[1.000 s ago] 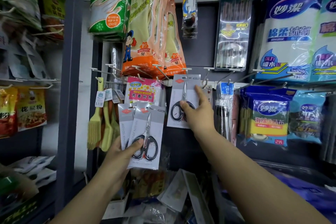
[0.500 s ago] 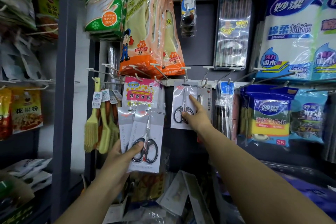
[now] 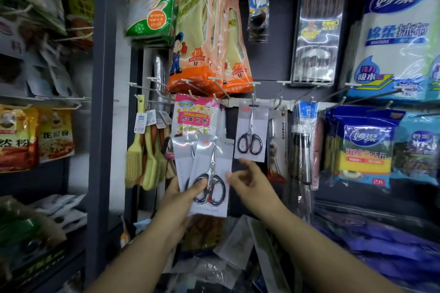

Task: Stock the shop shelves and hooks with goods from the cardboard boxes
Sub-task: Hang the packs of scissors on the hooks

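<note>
Below hooks: left hand grips scissors packs; right hand loose, empty

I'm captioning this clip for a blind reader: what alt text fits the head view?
A person's left hand grips carded scissors packs before a shop display while the right hand, fingers loose, reaches toward them. Another scissors pack hangs on a hook above, below orange glove packets.
</note>
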Tool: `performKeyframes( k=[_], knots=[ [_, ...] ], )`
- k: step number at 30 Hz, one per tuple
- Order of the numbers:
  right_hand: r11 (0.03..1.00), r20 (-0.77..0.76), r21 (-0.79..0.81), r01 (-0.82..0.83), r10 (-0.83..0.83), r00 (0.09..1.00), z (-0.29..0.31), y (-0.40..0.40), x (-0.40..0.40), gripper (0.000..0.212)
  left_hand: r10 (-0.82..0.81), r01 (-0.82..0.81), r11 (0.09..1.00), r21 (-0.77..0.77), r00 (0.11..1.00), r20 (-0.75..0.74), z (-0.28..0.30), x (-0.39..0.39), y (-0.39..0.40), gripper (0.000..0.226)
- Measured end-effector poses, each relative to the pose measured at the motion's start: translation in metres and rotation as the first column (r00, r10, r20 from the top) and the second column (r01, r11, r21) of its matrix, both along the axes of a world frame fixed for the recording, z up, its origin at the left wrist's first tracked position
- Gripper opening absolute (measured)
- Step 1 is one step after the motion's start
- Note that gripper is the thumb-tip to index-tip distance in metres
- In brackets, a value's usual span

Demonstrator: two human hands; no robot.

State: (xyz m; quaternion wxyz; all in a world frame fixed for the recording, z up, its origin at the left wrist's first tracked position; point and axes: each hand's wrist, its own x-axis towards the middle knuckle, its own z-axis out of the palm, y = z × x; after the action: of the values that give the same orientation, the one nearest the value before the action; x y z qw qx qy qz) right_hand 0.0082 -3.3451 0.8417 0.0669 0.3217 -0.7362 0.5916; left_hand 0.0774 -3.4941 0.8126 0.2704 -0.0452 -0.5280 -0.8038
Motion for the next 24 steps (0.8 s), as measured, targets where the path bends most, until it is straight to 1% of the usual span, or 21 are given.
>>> performKeyframes(
  k=[2,5,8,10,13,15,19,20,22,23,24],
  knots=[
    [0.998,0.038,0.003,-0.058,0.058,0.998,-0.014,-0.004,0.008,0.045,-0.006,0.007,1.000,0.008,1.000,-0.013,0.002,0.000,0.007,0.038],
    [0.999,0.041,-0.038,-0.025,0.027,0.999,-0.023,-0.007,0.006,0.036,-0.014,0.014,1.000,0.004,1.000,-0.016,0.003,-0.001,0.013,0.036],
    [0.997,0.030,-0.075,0.002,0.000,1.000,-0.020,-0.004,0.001,0.032,-0.053,0.053,0.998,0.046,0.999,-0.006,0.004,-0.004,0.013,0.036],
    [0.993,0.050,-0.117,-0.010,0.016,0.999,-0.014,0.001,-0.001,0.031,-0.048,0.048,0.995,0.087,0.999,0.000,0.004,-0.006,0.011,0.031],
    [0.979,0.099,-0.203,0.023,-0.003,0.995,-0.003,0.012,-0.009,0.031,0.003,-0.006,0.998,0.069,0.999,0.041,0.004,-0.008,0.007,0.028],
    [0.963,0.102,-0.263,0.056,-0.030,0.994,0.008,0.020,-0.016,0.031,0.036,-0.040,0.997,0.061,0.997,0.062,0.004,-0.009,0.003,0.029],
    [0.958,0.056,-0.268,0.100,-0.088,0.995,0.039,0.030,-0.024,0.023,0.067,-0.070,0.997,0.029,0.994,0.085,0.004,-0.012,-0.006,0.029],
    [0.960,0.036,-0.256,0.113,-0.107,0.994,0.046,0.029,-0.027,0.027,0.072,-0.075,0.997,0.023,0.993,0.088,0.004,-0.012,-0.008,0.028],
    [0.964,-0.006,-0.234,0.123,-0.128,0.992,0.056,0.027,-0.028,0.051,0.084,-0.086,0.996,0.016,0.992,0.096,0.004,-0.012,-0.010,0.026],
    [0.966,-0.021,-0.228,0.118,-0.126,0.992,0.060,0.026,-0.028,0.057,0.089,-0.092,0.996,0.017,0.991,0.099,0.004,-0.012,-0.011,0.024],
    [0.966,-0.028,-0.232,0.114,-0.124,0.992,0.062,0.024,-0.028,0.055,0.093,-0.096,0.995,0.019,0.990,0.101,0.003,-0.012,-0.012,0.023]
  ],
)
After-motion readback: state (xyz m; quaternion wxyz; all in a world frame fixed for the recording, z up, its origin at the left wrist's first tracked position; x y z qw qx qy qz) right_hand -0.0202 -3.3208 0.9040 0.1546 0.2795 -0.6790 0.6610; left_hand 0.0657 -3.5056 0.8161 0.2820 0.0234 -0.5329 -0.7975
